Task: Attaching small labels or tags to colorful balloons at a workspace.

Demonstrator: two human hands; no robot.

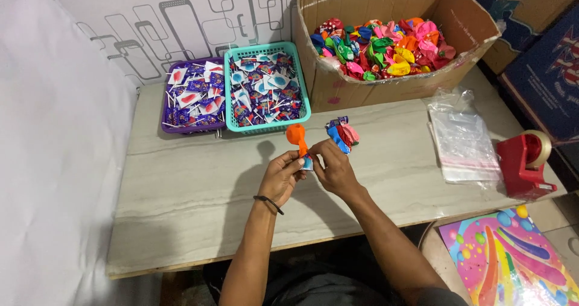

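hands met over the middle of the tabletop (pixel 199 185), a pale grey slab with faint streaks. the left hand (pixel 281 176), with a thin black band at its wrist, was curled shut, its fingertips pinching an orange balloon (pixel 295 135) whose limp body stood up above the knuckles. the right hand (pixel 333 167) was closed too, gripping a small bunch of balloons (pixel 341 133) in blue, red and pink that fanned out past its fingers; between the two hands a small bright wrapped piece (pixel 307 162) was squeezed, too small to tell what it was. toward the far left corner of the tabletop sat a purple basket (pixel 164 125) of small wrapped sweets on sticks, and touching its right side a teal basket (pixel 304 104) with more of the same. at the far edge, right of the baskets, stood an open cardboard box (pixel 362 86) heaped with loose balloons of many colours. near the right edge lay a stack of clear plastic bags (pixel 464 143), and just beside it, at the right corner, a red tape dispenser (pixel 523 161). a colourful printed sheet (pixel 506 258) lay below the near right corner of the tabletop.
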